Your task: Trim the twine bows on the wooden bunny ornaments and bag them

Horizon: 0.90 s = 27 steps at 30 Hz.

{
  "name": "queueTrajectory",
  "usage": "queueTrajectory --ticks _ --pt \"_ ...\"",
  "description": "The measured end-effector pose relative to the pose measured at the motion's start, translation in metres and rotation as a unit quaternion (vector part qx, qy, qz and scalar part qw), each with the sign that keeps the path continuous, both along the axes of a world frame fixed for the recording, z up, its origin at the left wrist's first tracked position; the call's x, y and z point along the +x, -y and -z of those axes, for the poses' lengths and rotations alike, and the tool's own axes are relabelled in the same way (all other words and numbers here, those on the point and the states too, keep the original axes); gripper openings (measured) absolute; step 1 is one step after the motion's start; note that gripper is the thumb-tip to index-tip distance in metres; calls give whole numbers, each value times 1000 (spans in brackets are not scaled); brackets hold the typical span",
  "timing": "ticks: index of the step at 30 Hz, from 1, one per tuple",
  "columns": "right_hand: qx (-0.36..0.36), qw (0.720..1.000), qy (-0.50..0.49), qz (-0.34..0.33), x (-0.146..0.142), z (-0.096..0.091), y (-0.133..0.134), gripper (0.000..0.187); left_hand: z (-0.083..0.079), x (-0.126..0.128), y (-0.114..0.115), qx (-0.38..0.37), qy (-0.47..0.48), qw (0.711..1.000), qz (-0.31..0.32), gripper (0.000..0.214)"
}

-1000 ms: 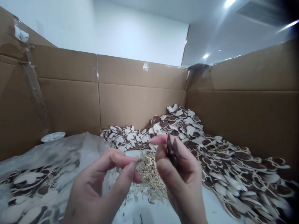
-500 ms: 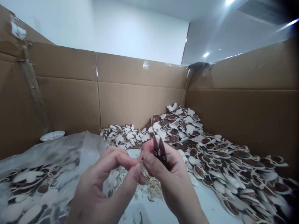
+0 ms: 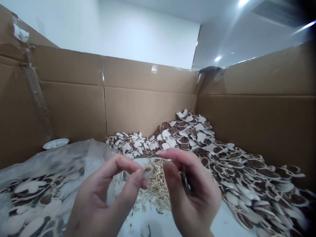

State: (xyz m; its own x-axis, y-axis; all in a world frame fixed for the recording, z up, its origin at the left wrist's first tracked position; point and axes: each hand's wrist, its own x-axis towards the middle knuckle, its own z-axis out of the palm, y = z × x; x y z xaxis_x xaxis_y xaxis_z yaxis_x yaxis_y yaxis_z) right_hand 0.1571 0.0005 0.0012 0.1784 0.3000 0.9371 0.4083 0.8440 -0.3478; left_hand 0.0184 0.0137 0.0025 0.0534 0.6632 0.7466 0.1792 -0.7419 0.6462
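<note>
My left hand (image 3: 111, 191) pinches a small pale, rounded piece (image 3: 148, 170) between thumb and forefinger; its exact kind is too small to tell. To its right, my right hand (image 3: 192, 187) has thumb and forefinger apart, with dark thread snips (image 3: 185, 181) tucked in the curled palm, mostly hidden by the hand. A gap separates the two hands. Below and between them, a heap of short cream cord pieces (image 3: 158, 184) lies on the white tabletop (image 3: 158, 227).
Brown-and-white flat shapes with cord bows (image 3: 247, 181) pile up along the right and back. More lie under or in a clear plastic bag (image 3: 91, 151) at left. A white dish (image 3: 55, 144) sits behind it. Cardboard walls (image 3: 148, 108) enclose the table.
My right hand has drawn away to the right from the left fingertips and turned. The snips' blades, upright before, are now down in the palm. The pale piece shows more.
</note>
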Motion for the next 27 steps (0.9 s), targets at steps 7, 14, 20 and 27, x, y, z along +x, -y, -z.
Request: queueTrajectory --ticks 7,14,20,27 --pt "67 986 135 68 2 2 1 23 1 11 11 -7 58 997 -50 11" --pt "54 988 136 53 4 3 1 21 4 9 3 143 -5 985 -99 11" --pt "45 974 195 106 7 0 3 20 6 10 7 110 -33 989 -93 13" --pt "51 978 173 102 4 2 1 18 8 17 11 91 16 990 -106 11"
